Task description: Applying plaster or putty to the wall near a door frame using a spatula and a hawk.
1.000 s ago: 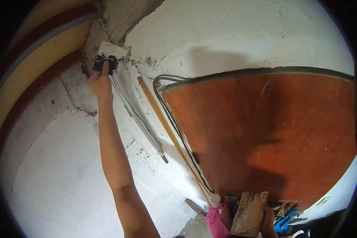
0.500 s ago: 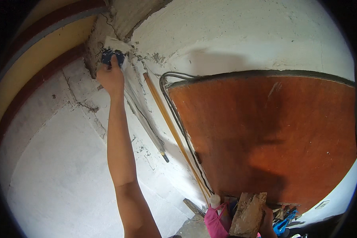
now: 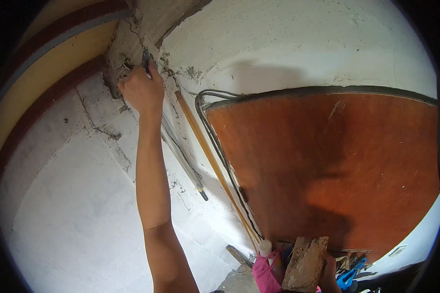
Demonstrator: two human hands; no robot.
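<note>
Legible markings: none. No text, label, number or sign can be read on the white wall (image 3: 83, 205) at left, the orange-brown panel (image 3: 298, 161) at right, or the near rough board (image 3: 304, 266).

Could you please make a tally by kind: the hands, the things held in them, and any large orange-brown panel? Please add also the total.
Hands: 2 (left hand, right hand)
Held things: 2 (dark tool, rough board)
Large orange-brown panel: 1
Total: 5
</note>
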